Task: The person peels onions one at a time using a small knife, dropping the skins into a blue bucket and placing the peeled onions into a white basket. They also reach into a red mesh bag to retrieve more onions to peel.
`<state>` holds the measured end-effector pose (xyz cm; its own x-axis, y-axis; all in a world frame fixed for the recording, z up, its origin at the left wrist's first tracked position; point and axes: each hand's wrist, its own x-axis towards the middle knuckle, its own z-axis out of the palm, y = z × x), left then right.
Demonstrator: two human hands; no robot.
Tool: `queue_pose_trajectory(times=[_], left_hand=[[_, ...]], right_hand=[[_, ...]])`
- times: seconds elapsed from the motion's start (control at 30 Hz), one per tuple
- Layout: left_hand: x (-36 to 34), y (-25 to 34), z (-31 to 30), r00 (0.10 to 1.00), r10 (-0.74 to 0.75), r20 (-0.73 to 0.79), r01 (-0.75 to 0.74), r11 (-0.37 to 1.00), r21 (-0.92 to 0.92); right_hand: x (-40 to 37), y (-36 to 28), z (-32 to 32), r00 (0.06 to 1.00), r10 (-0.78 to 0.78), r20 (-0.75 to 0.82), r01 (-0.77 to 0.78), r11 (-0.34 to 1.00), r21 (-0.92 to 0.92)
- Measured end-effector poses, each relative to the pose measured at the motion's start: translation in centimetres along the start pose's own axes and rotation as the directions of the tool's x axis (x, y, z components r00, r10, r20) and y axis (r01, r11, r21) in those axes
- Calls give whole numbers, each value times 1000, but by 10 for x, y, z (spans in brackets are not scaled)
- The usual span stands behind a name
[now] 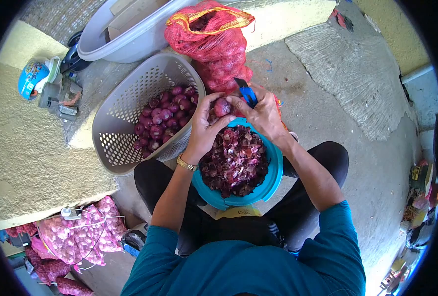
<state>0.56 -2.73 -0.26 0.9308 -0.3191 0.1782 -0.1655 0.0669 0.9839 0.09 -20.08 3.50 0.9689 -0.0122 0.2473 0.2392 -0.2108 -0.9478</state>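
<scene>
A round, red-purple onion (222, 107) is held up between both hands, above the far rim of a round, turquoise plastic basin (276, 170). The left hand (205, 122) is closed around the onion's left side, thumb on the near side and fingers on the far side. The right hand (264, 116) grips a slim, blue-and-black knife (248, 94) in its curled fingers, while its thumb presses on the onion's right side. The knife's long axis runs slantwise, its black end pointing far and slightly left, its blue part leading near and right into the palm. The onion is nearly round, so I cannot tell which way its long axis lies.

Loose, papery, dark red onion skins (236, 160) fill the basin, which stands between the person's knees. Just left of it, a grey, perforated plastic basket (113, 116) slants from near left to far right, with many smooth purple onions (164, 116) inside. Beyond the hands stands a bulging red mesh sack (221, 54), its yellow-edged mouth open.
</scene>
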Motion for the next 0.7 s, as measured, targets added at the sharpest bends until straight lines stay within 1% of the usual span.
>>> queue_pose_trajectory(times=[0.03, 0.1, 0.13, 0.17, 0.2, 0.23, 0.27, 0.3, 0.33, 0.37, 0.4, 0.43, 0.5, 0.53, 0.6, 0.63, 0.7], left_hand=[[0, 0, 0, 1000, 17, -11, -17, 1000, 20], [1, 0, 1, 999, 25, -28, -25, 1000, 3], [1, 0, 1, 999, 31, -45, -32, 999, -14], [2, -1, 0, 998, 32, -45, -33, 999, -14], [4, -2, -1, 996, 51, -72, -56, 996, -70], [6, -3, -2, 993, 67, -99, -79, 989, -124], [7, -3, -5, 993, 67, -100, -79, 989, -123], [8, -3, -8, 992, 35, -124, -56, 983, -173], [9, -2, -11, 989, 2, -147, -35, 974, -223], [10, -2, -12, 989, 4, -145, -39, 970, -240], [10, -1, -13, 989, 3, -146, -39, 970, -241], [10, 0, -14, 991, 13, -135, -44, 971, -234], [10, 2, -12, 992, 22, -123, -50, 973, -227], [9, 3, -11, 994, 26, -102, -49, 974, -220], [8, 2, -8, 996, 31, -79, -47, 976, -212], [7, 1, -6, 996, 32, -78, -46, 979, -196], [5, -2, -2, 997, 33, -76, -46, 982, -181]], right_hand=[[0, -1, -2, 1000, 0, 0, 0, 1000, -1], [2, -2, -5, 977, 212, -7, -213, 976, -41], [1, -2, -6, 977, 212, -7, -212, 976, -41], [0, -1, -6, 985, 168, -32, -171, 979, -109], [-1, 1, -6, 991, 123, -54, -130, 975, -178], [-3, 5, -8, 991, 123, -54, -131, 975, -177], [-4, 9, -10, 988, 155, 10, -149, 963, -225], [-5, 10, -13, 979, 189, 73, -163, 948, -273], [-6, 9, -16, 979, 188, 74, -162, 948, -273], [-8, 5, -20, 933, 324, 155, -280, 926, -253], [-9, 2, -23, 862, 449, 236, -395, 886, -243], [-10, 1, -23, 861, 451, 236, -396, 885, -243], [-10, -3, -23, 910, 342, 233, -323, 939, -116], [-9, -9, -23, 910, 343, 233, -324, 939, -117], [-6, -21, -21, 934, 325, 149, -315, 945, -92], [-6, -20, -17, 934, 326, 147, -316, 945, -90], [-7, -13, -8, 962, 252, 104, -266, 951, 158]])
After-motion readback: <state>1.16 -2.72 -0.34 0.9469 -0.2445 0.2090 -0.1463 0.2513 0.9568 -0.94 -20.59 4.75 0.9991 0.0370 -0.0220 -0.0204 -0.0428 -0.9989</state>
